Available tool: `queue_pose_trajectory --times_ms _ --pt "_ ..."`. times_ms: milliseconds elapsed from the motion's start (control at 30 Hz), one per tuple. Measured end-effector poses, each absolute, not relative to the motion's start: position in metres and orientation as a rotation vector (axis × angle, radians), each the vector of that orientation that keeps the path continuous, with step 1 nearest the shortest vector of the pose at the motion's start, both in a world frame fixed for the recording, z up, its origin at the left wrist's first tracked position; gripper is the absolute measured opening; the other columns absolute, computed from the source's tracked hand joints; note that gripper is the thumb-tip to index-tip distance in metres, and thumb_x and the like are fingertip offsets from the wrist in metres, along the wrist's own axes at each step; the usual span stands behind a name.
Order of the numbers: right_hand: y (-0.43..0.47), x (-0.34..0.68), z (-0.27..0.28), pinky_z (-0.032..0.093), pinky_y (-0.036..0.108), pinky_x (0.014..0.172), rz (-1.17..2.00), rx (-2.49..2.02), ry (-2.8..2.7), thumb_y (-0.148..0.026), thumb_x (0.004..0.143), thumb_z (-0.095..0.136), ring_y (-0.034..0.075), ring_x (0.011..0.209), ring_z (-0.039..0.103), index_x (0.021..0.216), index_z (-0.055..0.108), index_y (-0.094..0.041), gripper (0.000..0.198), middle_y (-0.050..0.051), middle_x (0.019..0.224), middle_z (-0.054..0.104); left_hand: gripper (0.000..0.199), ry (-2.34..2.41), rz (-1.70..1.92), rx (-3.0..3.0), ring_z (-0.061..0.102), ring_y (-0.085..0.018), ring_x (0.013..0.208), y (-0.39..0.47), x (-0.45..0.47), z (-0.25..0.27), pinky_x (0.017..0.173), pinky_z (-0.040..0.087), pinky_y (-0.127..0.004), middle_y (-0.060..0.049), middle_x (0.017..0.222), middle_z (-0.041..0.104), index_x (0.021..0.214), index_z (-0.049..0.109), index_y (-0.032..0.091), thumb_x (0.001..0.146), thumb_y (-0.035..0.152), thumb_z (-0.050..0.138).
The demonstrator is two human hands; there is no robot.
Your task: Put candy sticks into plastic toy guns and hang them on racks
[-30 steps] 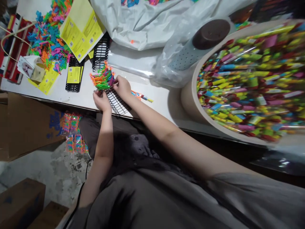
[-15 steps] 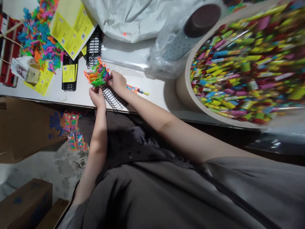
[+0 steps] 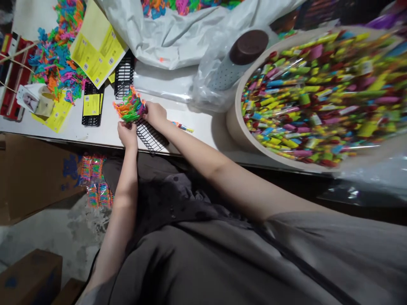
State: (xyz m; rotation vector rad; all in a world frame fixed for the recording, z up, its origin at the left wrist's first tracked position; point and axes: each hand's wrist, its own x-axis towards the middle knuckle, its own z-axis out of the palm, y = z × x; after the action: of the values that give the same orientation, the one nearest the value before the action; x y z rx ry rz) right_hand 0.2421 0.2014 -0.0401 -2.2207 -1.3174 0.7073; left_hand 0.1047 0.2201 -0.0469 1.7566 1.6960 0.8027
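A bunch of small bright plastic pieces [image 3: 129,108], green, orange, pink and blue, sits at one end of a black wire grid [image 3: 151,137] near the table's front edge. At the bunch's near side, my left hand [image 3: 128,134] is closed, its fingertips pinched against the pieces. My right hand [image 3: 156,115] grips the right side of the bunch, its fingers partly hidden, with its wrist over the grid. The pieces' exact shape is too small to tell. Partly behind my right forearm lies a thin colourful wrapped stick [image 3: 184,127].
A large tub [image 3: 233,114] of wrapped colourful sticks stands at right, beside a dotted container [image 3: 227,70] in clear plastic. At left are a heap of plastic pieces [image 3: 59,63], yellow printed cards [image 3: 99,46] and a black grid with a card [image 3: 92,106]. Cardboard boxes [image 3: 38,173] stand below.
The view has shifted slightly, so the table things sit a little lower in the picture. Both hands stay at the bunch, with little visible change in their grip.
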Motion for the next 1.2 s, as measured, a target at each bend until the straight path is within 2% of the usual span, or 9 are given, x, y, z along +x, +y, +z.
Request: queue_pose_trajectory --times_ms 233,367,433,667,833,933,1033,1100,1200 --pt "0.193 0.248 -0.03 0.044 0.041 0.086 0.71 -2.174 -1.423 -0.02 0.082 0.054 0.029 0.099 0.056 0.105 0.059 -0.014 0.024 0.013 0.107 0.064 0.025 1.554 0.843 1.706 0.056 -0.016 0.081 0.225 0.1 -0.047 0.085 0.045 -0.029 -0.004 0.08 0.053 0.079 0.037 0.019 0.076 0.014 0.061" --pt "0.129 0.267 -0.016 0.037 0.045 0.097 0.471 -2.16 -1.422 -0.02 0.083 0.052 0.031 0.11 0.05 0.112 0.06 -0.014 0.031 0.014 0.117 0.06 0.028 1.449 0.929 1.554 0.06 -0.015 0.092 0.198 0.084 -0.038 0.087 0.046 -0.027 -0.01 0.103 0.058 0.101 0.041 0.016 0.078 0.014 0.058" --pt "0.082 0.274 -0.016 0.038 0.047 0.094 0.418 -2.294 -1.353 -0.026 0.082 0.056 0.034 0.11 0.049 0.115 0.059 -0.013 0.035 0.016 0.117 0.058 0.027 1.432 1.02 1.564 0.059 -0.015 0.097 0.166 0.075 -0.035 0.09 0.045 -0.027 -0.012 0.106 0.058 0.107 0.043 0.016 0.082 0.017 0.053" --pt "-0.002 0.291 -0.035 0.044 0.037 0.085 0.681 -2.305 -1.038 -0.018 0.081 0.052 0.024 0.091 0.056 0.108 0.057 -0.012 0.028 0.013 0.098 0.061 0.017 1.261 0.828 1.721 0.057 -0.021 0.102 0.06 0.062 -0.032 0.097 0.043 -0.036 -0.011 0.101 0.063 0.098 0.056 0.018 0.084 0.025 0.049" --pt "-0.003 0.254 0.002 0.046 0.027 0.065 1.168 -1.744 -0.887 -0.034 0.078 0.059 0.014 0.066 0.055 0.1 0.052 -0.016 0.029 0.003 0.081 0.061 0.045 0.972 0.596 1.456 0.055 -0.022 0.117 0.041 0.07 -0.024 0.105 0.041 -0.036 -0.014 0.122 0.059 0.116 0.056 0.018 0.077 0.04 0.061" --pt "-0.007 0.222 0.044 0.048 0.029 0.071 1.251 -1.512 -1.402 -0.033 0.082 0.055 0.016 0.077 0.059 0.097 0.057 -0.016 0.023 0.008 0.098 0.065 0.055 0.798 0.518 1.112 0.059 -0.022 0.113 0.033 0.072 -0.015 0.096 0.049 -0.034 -0.014 0.123 0.059 0.117 0.054 0.018 0.075 0.053 0.061" --pt "-0.009 0.239 0.083 0.048 0.032 0.08 1.241 -1.514 -1.801 -0.031 0.085 0.055 0.019 0.089 0.062 0.111 0.061 -0.018 0.031 0.009 0.106 0.066 0.043 0.892 0.548 0.992 0.066 -0.02 0.088 0.03 0.062 -0.011 0.078 0.055 -0.033 -0.01 0.095 0.066 0.094 0.06 0.018 0.076 0.057 0.058" --pt "-0.013 0.283 0.101 0.049 0.033 0.08 1.026 -1.855 -1.683 -0.032 0.088 0.049 0.02 0.087 0.063 0.114 0.061 -0.018 0.032 0.008 0.1 0.067 0.035 1.009 0.602 1.019 0.062 -0.016 0.067 0.036 0.045 -0.017 0.066 0.054 -0.03 -0.004 0.073 0.061 0.076 0.057 0.019 0.077 0.054 0.057" --pt "-0.029 0.367 0.112 0.045 0.042 0.091 0.194 -2.543 -1.309 -0.022 0.086 0.046 0.027 0.104 0.059 0.115 0.062 -0.017 0.034 0.014 0.113 0.064 0.026 1.357 0.8 1.096 0.053 -0.012 0.055 0.057 0.005 -0.036 0.061 0.051 -0.027 0.001 0.063 0.052 0.075 0.052 0.021 0.073 0.045 0.06"
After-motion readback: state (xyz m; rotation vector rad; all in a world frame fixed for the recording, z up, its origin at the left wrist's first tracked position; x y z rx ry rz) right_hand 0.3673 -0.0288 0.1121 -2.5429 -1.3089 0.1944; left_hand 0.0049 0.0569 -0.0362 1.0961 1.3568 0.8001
